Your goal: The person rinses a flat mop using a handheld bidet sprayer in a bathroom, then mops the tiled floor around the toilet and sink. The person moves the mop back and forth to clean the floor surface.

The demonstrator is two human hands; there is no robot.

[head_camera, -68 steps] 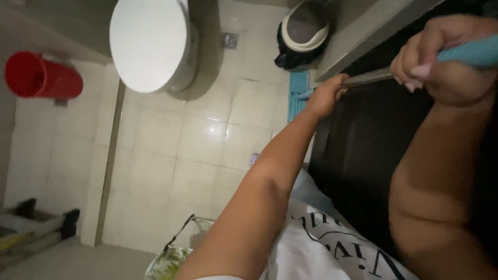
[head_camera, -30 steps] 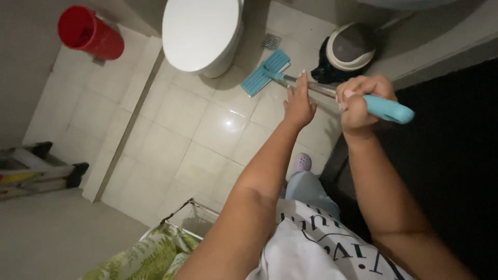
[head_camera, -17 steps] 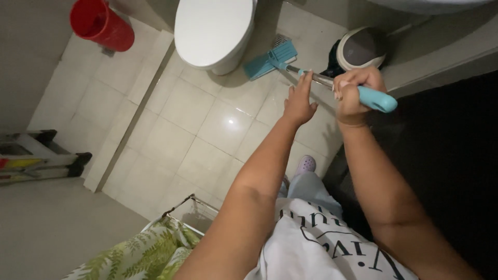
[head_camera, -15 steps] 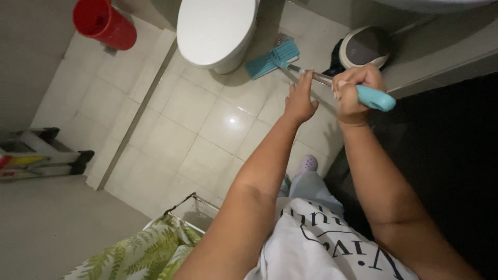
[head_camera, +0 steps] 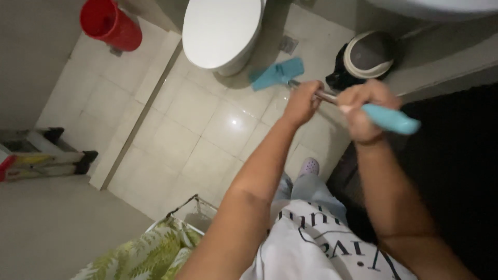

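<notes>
Tiles of a pale bathroom floor (head_camera: 207,129) are filling the head view. The left hand (head_camera: 302,102) is wrapping closed around the metal shaft of a floor brush (head_camera: 332,96), lower down the pole, while the right hand (head_camera: 365,110) is clamping in a fist on its teal grip, whose end is sticking out past the knuckles. The teal brush head (head_camera: 277,73) is resting on the tiles just beside the base of the white toilet (head_camera: 223,32), between it and a dark pedal bin (head_camera: 363,58). A red bucket (head_camera: 110,23) is standing well apart at the upper left. A folded stepladder (head_camera: 41,159) is lying at the left edge, and a leaf-patterned cloth (head_camera: 140,256) is hanging in a basket near the person's shirt.
</notes>
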